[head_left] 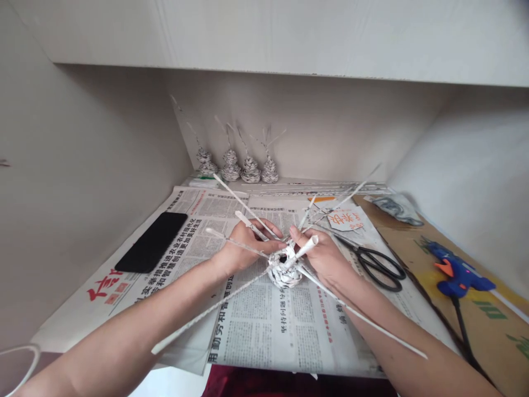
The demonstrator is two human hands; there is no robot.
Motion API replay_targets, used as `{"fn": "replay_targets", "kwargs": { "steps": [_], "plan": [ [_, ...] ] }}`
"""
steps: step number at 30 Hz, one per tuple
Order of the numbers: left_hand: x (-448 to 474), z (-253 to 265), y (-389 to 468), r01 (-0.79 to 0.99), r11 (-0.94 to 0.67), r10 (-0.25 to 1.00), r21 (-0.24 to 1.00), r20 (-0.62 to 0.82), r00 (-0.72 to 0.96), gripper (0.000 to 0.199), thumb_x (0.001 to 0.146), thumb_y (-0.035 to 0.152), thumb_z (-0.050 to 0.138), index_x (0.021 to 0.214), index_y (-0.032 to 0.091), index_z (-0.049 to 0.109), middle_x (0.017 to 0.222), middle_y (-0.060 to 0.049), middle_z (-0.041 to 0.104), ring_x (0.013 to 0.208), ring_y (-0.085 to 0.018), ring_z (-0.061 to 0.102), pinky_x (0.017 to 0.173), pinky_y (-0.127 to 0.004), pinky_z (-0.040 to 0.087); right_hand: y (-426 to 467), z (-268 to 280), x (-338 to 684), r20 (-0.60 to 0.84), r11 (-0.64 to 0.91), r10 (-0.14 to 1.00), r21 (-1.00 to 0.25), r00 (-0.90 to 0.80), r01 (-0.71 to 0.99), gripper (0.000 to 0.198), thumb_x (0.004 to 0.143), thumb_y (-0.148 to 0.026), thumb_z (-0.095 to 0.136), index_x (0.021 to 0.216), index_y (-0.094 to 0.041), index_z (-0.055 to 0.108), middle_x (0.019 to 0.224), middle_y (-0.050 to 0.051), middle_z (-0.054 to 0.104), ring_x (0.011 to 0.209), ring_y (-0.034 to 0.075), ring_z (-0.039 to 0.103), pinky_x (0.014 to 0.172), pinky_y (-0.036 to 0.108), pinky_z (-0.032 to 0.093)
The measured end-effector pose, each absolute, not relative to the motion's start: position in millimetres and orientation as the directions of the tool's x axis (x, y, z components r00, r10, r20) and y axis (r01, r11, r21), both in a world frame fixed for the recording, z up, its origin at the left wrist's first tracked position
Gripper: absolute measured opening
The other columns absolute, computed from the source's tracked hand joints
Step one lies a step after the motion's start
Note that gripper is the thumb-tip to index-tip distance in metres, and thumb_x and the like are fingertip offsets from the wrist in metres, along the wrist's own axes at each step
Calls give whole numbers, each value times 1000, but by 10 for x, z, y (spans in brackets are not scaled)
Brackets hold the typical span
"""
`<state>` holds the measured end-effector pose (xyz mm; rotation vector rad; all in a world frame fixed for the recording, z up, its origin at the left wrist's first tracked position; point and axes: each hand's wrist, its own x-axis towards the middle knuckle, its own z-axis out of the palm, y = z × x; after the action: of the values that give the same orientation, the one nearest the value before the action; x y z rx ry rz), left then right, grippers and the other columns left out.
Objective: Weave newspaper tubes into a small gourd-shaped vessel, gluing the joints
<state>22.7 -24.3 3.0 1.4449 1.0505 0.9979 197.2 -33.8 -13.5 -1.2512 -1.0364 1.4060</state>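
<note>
A small round woven piece of rolled newspaper [285, 274] stands over the newspaper sheets, with a dark hole at its top and several long paper strips fanning out. My left hand [246, 245] grips it from the left, thumb reaching to the rim and fingers curled among the strips. On the other side my right hand [317, 255] pinches a strip close to the rim. One thick rolled paper tube [308, 245] sticks up beside the right thumb. Two long strips slant toward me over my forearms. The hands partly hide the piece's far side.
Newspaper sheets [264, 325] cover the table. A black phone-like slab [152, 242] lies left. Black-handled scissors [380, 268] and a blue glue gun [460, 275] on cardboard [417, 259] lie right. Several woven gourd shapes [250, 170] line the back wall, beside thin paper rods [318, 188].
</note>
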Motion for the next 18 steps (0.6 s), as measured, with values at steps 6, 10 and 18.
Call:
{"fn": "replay_targets", "kwargs": {
  "steps": [6, 10, 18],
  "plan": [
    [205, 26, -219, 136, -97, 968, 986, 62, 242, 21, 68, 25, 75, 85, 14, 68, 77, -5, 70, 67, -16, 64, 63, -29, 51, -356, -77, 1962, -206, -253, 959, -931, -194, -262, 31, 58, -36, 86, 67, -16, 64, 60, 0, 66, 51, 13, 58, 52, 27, 45],
    [187, 26, -195, 58, -71, 964, 996, 54, 261, 21, 68, 26, 76, 82, 13, 68, 75, -5, 69, 65, -15, 62, 63, -28, 50, -341, -105, 1942, -219, -322, 933, -860, -284, -395, 28, 65, -38, 83, 66, -17, 64, 59, -1, 64, 48, 11, 53, 52, 27, 44],
    [198, 32, -186, 3, -5, 964, 1000, 4, 267, 22, 65, 28, 79, 78, 14, 67, 71, -2, 67, 62, -13, 59, 61, -27, 48, -352, -155, 1898, -199, -240, 970, -863, -137, -445, 31, 64, -38, 83, 66, -19, 59, 58, -4, 62, 49, 10, 52, 51, 25, 42]
  ]
}}
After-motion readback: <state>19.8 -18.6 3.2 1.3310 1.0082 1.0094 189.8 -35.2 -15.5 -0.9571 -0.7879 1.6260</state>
